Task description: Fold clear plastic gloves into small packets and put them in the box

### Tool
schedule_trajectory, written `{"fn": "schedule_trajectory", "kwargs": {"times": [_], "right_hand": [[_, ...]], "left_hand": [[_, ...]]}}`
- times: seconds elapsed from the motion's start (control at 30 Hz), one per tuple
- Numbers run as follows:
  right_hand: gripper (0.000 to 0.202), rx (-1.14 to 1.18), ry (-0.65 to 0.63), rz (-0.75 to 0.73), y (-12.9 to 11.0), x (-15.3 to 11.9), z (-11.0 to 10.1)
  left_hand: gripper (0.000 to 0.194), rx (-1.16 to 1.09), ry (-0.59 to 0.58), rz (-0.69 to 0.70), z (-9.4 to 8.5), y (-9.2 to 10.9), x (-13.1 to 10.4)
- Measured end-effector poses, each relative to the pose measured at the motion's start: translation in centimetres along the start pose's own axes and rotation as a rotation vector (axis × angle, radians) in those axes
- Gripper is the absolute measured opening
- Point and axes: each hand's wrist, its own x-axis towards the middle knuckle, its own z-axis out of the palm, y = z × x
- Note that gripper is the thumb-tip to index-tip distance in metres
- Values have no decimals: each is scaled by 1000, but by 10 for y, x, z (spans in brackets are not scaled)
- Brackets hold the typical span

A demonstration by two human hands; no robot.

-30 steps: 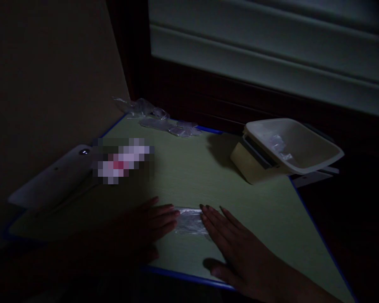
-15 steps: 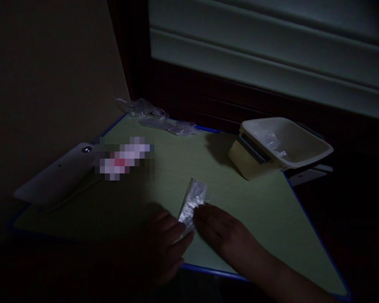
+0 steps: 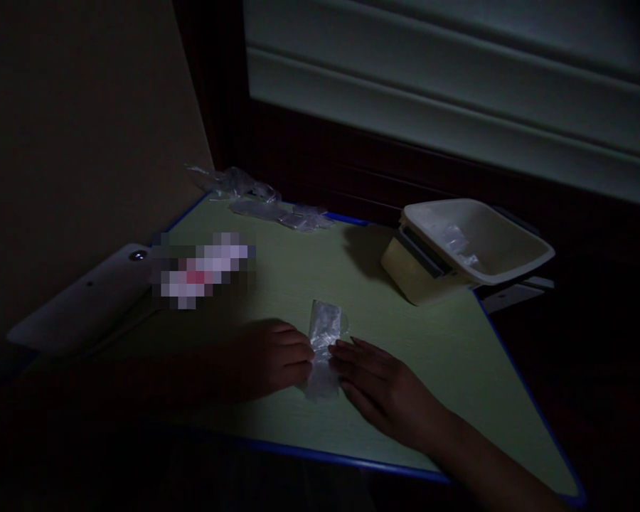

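A small clear plastic bag (image 3: 326,320), folded into a narrow strip, lies on the light green tabletop in front of me. At its left edge my left hand (image 3: 284,359) is closed, with the bent fingertips gripping the plastic. My right hand (image 3: 376,380) comes in from the lower right, its fingers stretched out and their tips resting on the bag's right side. Below the fingers a thin, loose part of the plastic spreads over the table. The room is dim, so the left thumb is hard to make out.
A cream plastic bin (image 3: 419,274) with clear bags inside lies tilted at the table's (image 3: 277,284) right. More clear bags (image 3: 280,212) lie along the back edge. A pale flat device (image 3: 80,299) and a blurred-out object (image 3: 205,270) are at left.
My left hand has moved up from the bag's lower end to its left edge, its fingers now more curled. The bag has turned more upright. My right hand has stayed nearly in place.
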Motion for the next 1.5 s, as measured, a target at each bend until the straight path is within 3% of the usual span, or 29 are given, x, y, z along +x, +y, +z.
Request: {"fn": "schedule_trajectory", "kwargs": {"times": [0.13, 0.33, 0.53, 0.7, 0.87, 0.97, 1.1, 1.37, 1.5], "right_hand": [[34, -1, 38, 36, -8, 2, 1], [17, -21, 142, 43, -9, 7, 7], [14, 52, 181, 129, -12, 11, 8], [12, 81, 190, 209, -12, 15, 10], [5, 26, 235, 245, -12, 14, 13], [8, -56, 291, 160, -12, 12, 13], [24, -77, 233, 17, -12, 12, 10], [29, -122, 134, 23, -12, 15, 9], [33, -111, 125, 17, -11, 14, 9]], "left_hand": [[17, -103, 38, -78, 7, 0, -5], [16, -176, 45, -104, 6, 2, -5], [18, -216, 90, -137, 3, 4, -1], [20, -280, 202, -345, 6, 6, 5], [21, -285, 144, -503, 7, 4, 8], [20, -279, 116, -529, 7, 3, 9], [19, -286, 117, -558, 8, 3, 9], [24, -207, 161, -639, 12, 2, 10], [17, -64, 197, -563, 9, 3, 9]]}}
